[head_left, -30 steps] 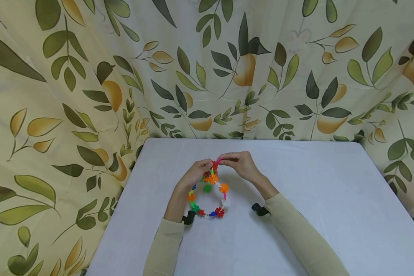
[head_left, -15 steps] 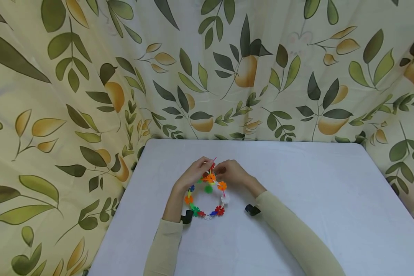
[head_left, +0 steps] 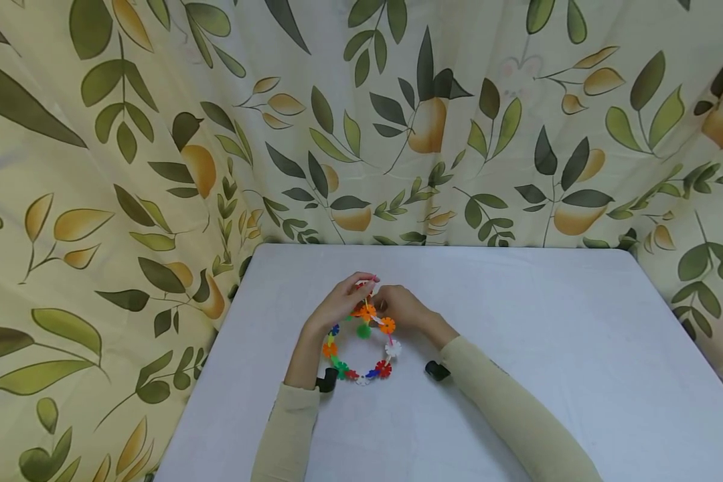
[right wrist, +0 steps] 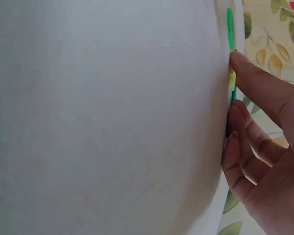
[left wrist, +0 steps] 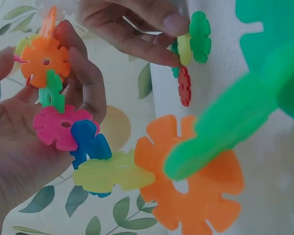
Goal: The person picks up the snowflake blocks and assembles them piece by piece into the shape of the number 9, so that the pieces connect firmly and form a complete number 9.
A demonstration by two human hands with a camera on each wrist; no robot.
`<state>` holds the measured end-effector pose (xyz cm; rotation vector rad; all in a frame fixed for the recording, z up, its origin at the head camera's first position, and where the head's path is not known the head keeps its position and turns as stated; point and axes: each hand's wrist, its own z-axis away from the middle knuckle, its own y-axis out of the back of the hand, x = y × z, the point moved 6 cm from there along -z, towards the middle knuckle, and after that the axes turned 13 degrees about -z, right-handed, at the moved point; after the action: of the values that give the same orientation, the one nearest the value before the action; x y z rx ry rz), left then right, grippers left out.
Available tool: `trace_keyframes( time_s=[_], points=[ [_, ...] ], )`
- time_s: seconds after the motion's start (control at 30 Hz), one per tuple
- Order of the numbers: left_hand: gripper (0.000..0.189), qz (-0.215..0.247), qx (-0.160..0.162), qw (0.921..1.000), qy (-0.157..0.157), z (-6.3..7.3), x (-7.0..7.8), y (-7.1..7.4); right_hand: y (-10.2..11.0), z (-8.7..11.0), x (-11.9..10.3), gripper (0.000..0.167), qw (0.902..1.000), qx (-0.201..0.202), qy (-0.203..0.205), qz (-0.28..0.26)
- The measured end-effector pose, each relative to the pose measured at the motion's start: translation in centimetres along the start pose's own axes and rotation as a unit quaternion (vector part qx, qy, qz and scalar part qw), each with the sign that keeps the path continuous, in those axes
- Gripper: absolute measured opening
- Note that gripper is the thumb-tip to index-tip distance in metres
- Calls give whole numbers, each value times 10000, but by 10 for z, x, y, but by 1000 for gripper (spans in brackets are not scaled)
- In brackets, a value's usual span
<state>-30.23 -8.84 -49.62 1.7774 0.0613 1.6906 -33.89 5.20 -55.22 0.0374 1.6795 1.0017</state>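
Note:
Bright flower-shaped plastic linking discs join into a ring, with a white disc (head_left: 393,349) on its right side. My left hand (head_left: 337,302) holds the ring's far end upright. In the left wrist view its fingers stand around an orange disc (left wrist: 45,62), and a pink disc (left wrist: 64,126) and a blue disc (left wrist: 91,147) follow along the chain. My right hand (head_left: 405,309) is right beside it. Its thumb and fingers pinch a pale yellow disc (left wrist: 184,50) linked to a green disc (left wrist: 200,36), with a red disc (left wrist: 184,86) hanging just below.
A white-covered table (head_left: 518,335) lies under both hands. Behind it and to the left hangs a leaf-and-fruit patterned curtain (head_left: 361,194). Black wrist-camera mounts (head_left: 437,371) stick out at both cuffs.
My right hand has let go of the pink piece at the top, come down and closer to the left hand, and now pinches lower discs. The left hand stays nearly in place.

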Motion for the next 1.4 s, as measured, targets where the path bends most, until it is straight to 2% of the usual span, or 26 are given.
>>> trace_keyframes(
  time_s=[0.2,0.33,0.43,0.53,0.63,0.73,0.83,1.03,1.2,1.4],
  points=[
    [40,140,7,9999,2,-1,0,-1,3,0,1,16,9997,170,13,-152],
    [40,257,16,9997,-7,-2,-2,0,9,3,4,16,9973,452,-177,-546],
    [42,274,-4,9996,-21,-2,-3,0,16,9,4,9,9914,793,-370,-969],
    [47,308,-35,9995,-37,-2,-4,-1,28,16,2,7,9774,1288,-508,-1601],
    [51,346,-53,9994,-76,-2,-4,-1,43,22,-3,13,9541,1775,-498,-2360],
    [51,351,-43,9993,-73,-2,-3,-2,58,27,-11,16,9301,2045,-386,-3028],
    [47,341,-28,9994,-36,-2,-2,-2,70,32,-21,18,9167,2191,-309,-3326],
    [46,480,-26,9988,85,-3,-4,-1,83,38,-33,25,9113,2350,-232,-3373],
    [46,479,-60,9988,21,-4,-3,-2,84,40,-39,26,9003,2327,-327,-3663],
    [46,543,-108,9985,-60,-3,-1,-3,84,41,-47,25,9006,2374,-243,-3633]
  ],
)
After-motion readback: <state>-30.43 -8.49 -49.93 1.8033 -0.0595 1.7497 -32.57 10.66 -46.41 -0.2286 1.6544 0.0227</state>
